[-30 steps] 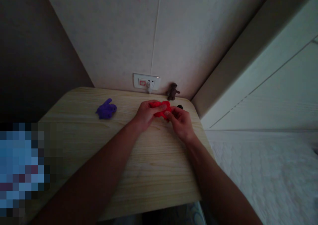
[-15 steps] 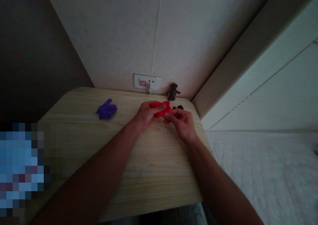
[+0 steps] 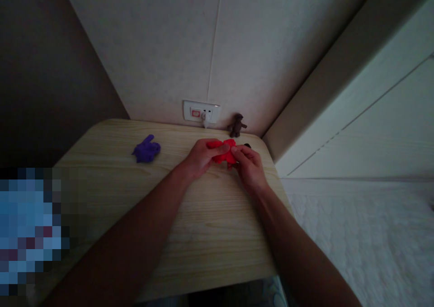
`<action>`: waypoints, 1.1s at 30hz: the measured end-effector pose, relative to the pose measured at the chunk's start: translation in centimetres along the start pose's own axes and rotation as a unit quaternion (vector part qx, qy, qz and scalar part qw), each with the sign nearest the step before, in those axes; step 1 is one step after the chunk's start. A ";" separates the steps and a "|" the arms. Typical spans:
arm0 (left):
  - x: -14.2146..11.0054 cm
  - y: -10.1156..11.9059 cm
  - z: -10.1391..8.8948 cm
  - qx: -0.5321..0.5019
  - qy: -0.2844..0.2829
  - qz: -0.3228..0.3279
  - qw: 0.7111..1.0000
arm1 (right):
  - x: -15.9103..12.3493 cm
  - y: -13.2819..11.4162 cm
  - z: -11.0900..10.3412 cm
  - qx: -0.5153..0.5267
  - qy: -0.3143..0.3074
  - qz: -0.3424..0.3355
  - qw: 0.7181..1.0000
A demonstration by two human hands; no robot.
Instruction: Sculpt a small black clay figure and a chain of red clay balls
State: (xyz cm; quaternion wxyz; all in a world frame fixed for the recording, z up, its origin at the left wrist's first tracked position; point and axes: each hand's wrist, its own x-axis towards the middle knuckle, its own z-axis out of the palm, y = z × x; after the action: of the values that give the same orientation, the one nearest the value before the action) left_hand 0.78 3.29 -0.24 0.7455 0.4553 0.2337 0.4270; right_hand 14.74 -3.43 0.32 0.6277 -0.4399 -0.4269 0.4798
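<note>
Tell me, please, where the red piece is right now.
In the head view, the red piece is just right of centre, held by the left hand and right hand, in front of the brown figure.

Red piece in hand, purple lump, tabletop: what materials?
Red piece: probably modelling clay or similar soft stuff, looks matte; irregular outline, no visible shine.
Purple lump: likely the same, matte; lumpy, hand-shaped look.
Tabletop: wood or wood-look laminate, pale, low sheen; grain lines show, but real or printed can't be told.
</note>
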 end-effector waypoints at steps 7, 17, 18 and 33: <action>-0.2 0.4 0.4 0.007 -0.024 0.004 1.000 | -0.3 -0.8 0.8 0.092 0.019 0.068 0.993; 0.1 0.0 0.6 -0.042 -0.011 -0.019 0.999 | 0.2 -0.4 0.3 0.046 0.089 0.035 0.994; 0.1 -0.1 0.5 -0.034 -0.015 -0.013 0.999 | 0.1 -0.5 0.3 0.032 0.090 0.021 0.995; 0.2 0.2 0.6 -0.062 0.017 -0.011 0.998 | 0.0 -0.3 -0.1 -0.087 0.110 -0.082 0.987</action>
State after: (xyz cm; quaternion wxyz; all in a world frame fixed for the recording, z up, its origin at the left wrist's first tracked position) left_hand 1.24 3.21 0.23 0.7725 0.3984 0.2247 0.4405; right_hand 14.95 -3.47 0.58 0.6675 -0.5063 -0.4299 0.3367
